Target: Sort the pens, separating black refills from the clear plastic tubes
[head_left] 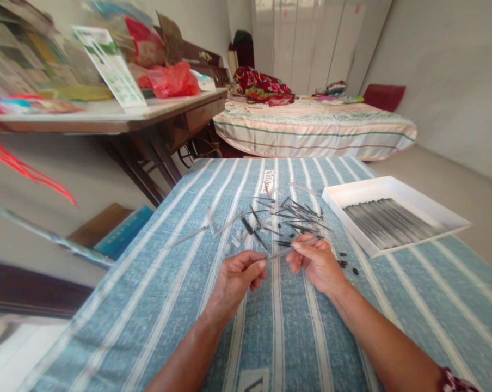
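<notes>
striped blue cloth [258,326] lies nearest. above it, left hand [240,272] and right hand [314,258] both pinch one slim grey tube [279,253]; a white box [370,246] sits right.

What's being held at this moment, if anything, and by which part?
A thin grey rod: the left hand pinches it near one end, and the right hand grips it farther along, toward the other end.

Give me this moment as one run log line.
left hand: pinching slim grey tube; right hand: holding same tube; white box: right side, row of pen-like sticks; dark thin pieces: scattered on striped cloth
</notes>
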`<state>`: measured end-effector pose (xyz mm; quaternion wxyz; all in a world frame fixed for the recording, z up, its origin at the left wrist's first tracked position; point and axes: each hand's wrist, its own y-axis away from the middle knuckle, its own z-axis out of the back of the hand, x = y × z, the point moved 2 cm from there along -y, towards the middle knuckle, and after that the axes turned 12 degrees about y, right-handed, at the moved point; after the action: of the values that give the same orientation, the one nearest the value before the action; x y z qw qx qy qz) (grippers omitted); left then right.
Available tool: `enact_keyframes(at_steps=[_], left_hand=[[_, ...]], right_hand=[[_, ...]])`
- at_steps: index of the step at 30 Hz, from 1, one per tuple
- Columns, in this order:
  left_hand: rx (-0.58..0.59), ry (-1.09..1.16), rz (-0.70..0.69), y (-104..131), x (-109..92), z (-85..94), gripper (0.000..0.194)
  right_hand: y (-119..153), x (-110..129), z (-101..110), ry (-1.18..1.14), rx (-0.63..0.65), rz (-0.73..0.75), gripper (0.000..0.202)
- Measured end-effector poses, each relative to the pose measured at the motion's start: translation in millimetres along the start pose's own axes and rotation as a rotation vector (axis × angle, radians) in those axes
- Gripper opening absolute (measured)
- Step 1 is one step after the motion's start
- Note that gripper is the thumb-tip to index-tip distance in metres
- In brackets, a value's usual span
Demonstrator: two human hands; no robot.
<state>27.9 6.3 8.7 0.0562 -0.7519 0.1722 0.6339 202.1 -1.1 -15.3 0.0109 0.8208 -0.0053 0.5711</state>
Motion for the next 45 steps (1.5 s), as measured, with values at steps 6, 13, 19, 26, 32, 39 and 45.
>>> enact_keyframes(at_steps=[6,13,19,26,32,39,45], left_hand=[[0.001,0.026,0.022,1,6,0.4,0.016],[0.005,0.042,0.017,2,5,-1.3,0.016],[0.007,0.038,0.036,1,5,-0.9,0.016],[0.021,0.066,0.044,-4,9,-2.3,0.015],[0.020,0.108,0.062,-6,14,-1.6,0.017],[0.036,0.157,0.131,-4,13,-7.4,0.020],[0.050,0.185,0.154,-1,13,-11.1,0.030]], right_hand=[[2,-4,-3,0.019,-0.028,-0.006,0.018],[2,-9,-3,-0.034,-0.009,-0.006,0.015],[1,-11,-2,-0.040,-0.009,-0.008,0.015],[-4,-9,-4,-0.090,-0.013,0.004,0.019],[-7,-9,-1,-0.081,-0.005,0.036,0.020],[-6,-7,-3,-0.073,0.004,0.032,0.021],[-7,-7,-1,-0.029,-0.012,0.023,0.021]])
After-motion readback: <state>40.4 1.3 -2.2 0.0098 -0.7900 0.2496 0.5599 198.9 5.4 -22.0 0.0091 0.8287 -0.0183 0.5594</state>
